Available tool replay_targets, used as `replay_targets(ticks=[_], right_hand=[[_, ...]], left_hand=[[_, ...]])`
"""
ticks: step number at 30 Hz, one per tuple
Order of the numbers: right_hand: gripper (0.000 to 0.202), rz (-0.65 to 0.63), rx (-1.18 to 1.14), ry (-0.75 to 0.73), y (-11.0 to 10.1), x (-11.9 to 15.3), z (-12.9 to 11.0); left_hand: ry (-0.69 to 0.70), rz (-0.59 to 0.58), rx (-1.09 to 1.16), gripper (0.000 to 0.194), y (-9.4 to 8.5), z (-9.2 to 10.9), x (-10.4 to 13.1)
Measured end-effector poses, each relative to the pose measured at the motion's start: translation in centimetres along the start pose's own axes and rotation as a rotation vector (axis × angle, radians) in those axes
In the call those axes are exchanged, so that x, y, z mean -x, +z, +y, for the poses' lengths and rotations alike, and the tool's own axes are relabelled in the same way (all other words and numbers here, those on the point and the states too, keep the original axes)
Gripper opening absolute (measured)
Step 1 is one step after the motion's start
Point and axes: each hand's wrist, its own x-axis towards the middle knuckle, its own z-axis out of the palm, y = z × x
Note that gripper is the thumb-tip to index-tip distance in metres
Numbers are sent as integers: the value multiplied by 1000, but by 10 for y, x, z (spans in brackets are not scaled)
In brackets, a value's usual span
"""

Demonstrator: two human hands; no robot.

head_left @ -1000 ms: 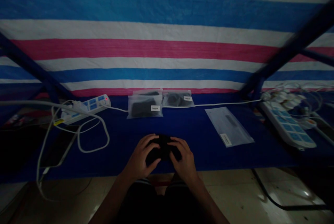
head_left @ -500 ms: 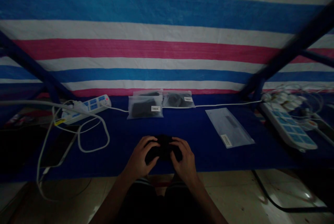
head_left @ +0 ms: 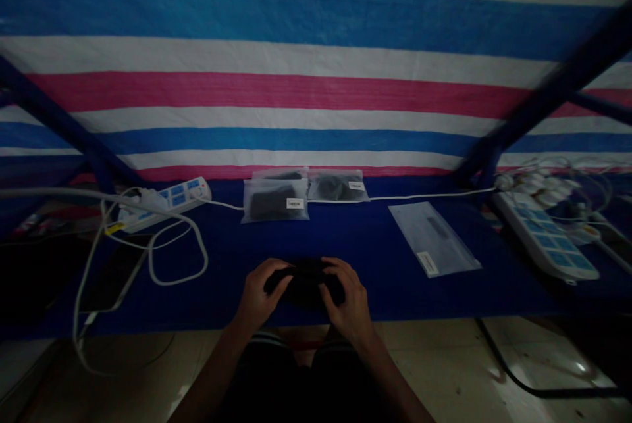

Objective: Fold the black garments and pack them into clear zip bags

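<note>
A soft-looking black item (head_left: 307, 280) is held between my two hands just above the front part of the blue table (head_left: 217, 304). My left hand (head_left: 261, 291) pinches its left end between thumb and fingers. On its right end, my right hand (head_left: 347, 293) grips in the same way. Beyond them lie clear bags with black contents and barcode labels, one bag (head_left: 275, 200) on the left and another bag (head_left: 336, 187) beside it. A flat frosted bag (head_left: 434, 239) with a white label rests to the right of my hands.
At the left are a power strip (head_left: 162, 202), looped white cables (head_left: 203, 245) and a phone (head_left: 114, 278). Another power strip (head_left: 550, 239) with white plugs lies at the right. Blue metal bars slope at both sides before a striped sheet (head_left: 316, 91).
My left hand has shifted slightly left and its fingers have drawn closer to the thumb. The black item now looks wider and more stretched between my hands.
</note>
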Motion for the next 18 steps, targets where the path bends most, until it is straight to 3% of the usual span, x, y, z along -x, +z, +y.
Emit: replay_targets(ticks=[4, 9, 13, 18], right_hand=[[16, -21, -1, 58, 1, 2, 2], [18, 2, 17, 136, 3, 3, 4], [18, 25, -3, 185, 4, 3, 4], [16, 10, -52, 209, 4, 1, 3]], left_hand=[[21, -9, 17, 17, -3, -1, 0], [32, -61, 40, 44, -4, 2, 0], [-66, -99, 46, 33, -2, 4, 0], [-159, 25, 25, 27, 2, -6, -1]])
